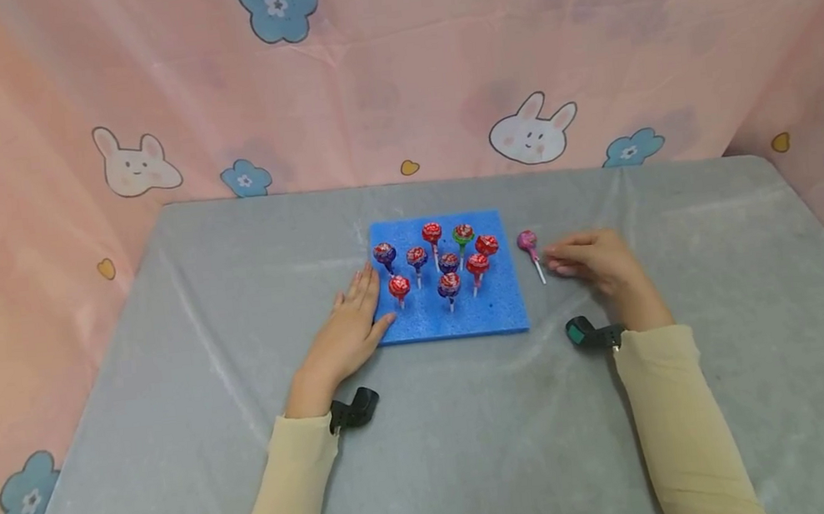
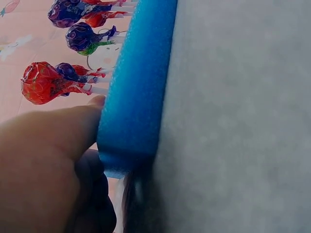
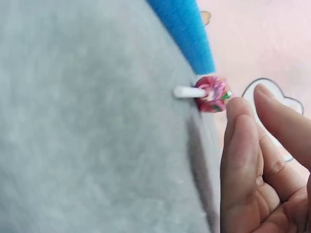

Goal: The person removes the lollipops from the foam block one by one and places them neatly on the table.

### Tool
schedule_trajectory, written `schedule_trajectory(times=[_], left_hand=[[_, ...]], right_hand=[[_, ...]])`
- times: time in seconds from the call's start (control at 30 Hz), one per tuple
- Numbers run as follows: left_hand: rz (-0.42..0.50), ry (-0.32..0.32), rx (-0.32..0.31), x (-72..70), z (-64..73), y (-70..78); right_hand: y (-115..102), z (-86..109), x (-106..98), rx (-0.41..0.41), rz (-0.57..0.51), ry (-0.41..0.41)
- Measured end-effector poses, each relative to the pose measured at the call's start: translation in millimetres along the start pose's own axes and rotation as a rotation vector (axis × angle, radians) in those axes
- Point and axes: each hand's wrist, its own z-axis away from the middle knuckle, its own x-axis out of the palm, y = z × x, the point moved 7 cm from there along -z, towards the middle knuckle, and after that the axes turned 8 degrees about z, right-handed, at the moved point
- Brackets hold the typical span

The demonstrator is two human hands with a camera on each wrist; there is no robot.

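Observation:
A blue foam board (image 1: 493, 315) lies on the table with several wrapped lollipops, such as a red one (image 1: 399, 287), standing upright in it. Along the board's left edge rests my left hand (image 1: 344, 327), fingers straight and thumb at the near left corner. Seen from the left wrist, the thumb (image 2: 63, 126) touches the side where the sticks come out. To the right of the board a pink lollipop (image 1: 528, 241) lies on the table, its white stick (image 3: 189, 92) toward me. My right hand (image 1: 597, 264) is just right of it, thumb and forefinger apart, holding nothing.
A grey cloth covers the table (image 1: 461, 436). Behind it hangs a pink curtain (image 1: 379, 84) printed with rabbits and flowers. Each wrist wears a small black camera, one on the left (image 1: 356, 409) and one on the right (image 1: 589, 332).

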Motion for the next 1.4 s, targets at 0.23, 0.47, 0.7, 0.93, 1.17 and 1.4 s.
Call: schedule_trajectory(times=[0.23,0.47,0.7,0.93,1.17,1.4], left_hand=[[-0.094,0.02,-0.006,-3.1,0.2,3.3],[-0.14,0.018,-0.016,-3.4,2.3,5.2],[-0.131,0.02,-0.004,-5.0,2.3,7.1],[-0.121,0.013,-0.01,-4.8,2.7,6.9],[-0.115,0.017,-0.006,-3.4,3.8,5.9],[-0.107,0.023,-0.008,-2.9,2.7,5.8]], right_hand=[[-21,9.6,6,-0.11,-0.069,-0.005],[-45,18.0,30,-0.242,0.121,-0.012],[-57,18.2,52,-0.313,0.184,-0.022],[-52,15.2,63,-0.305,0.206,-0.014],[-48,12.9,71,-0.305,0.148,-0.038],[-48,10.9,71,-0.315,0.12,-0.023]])
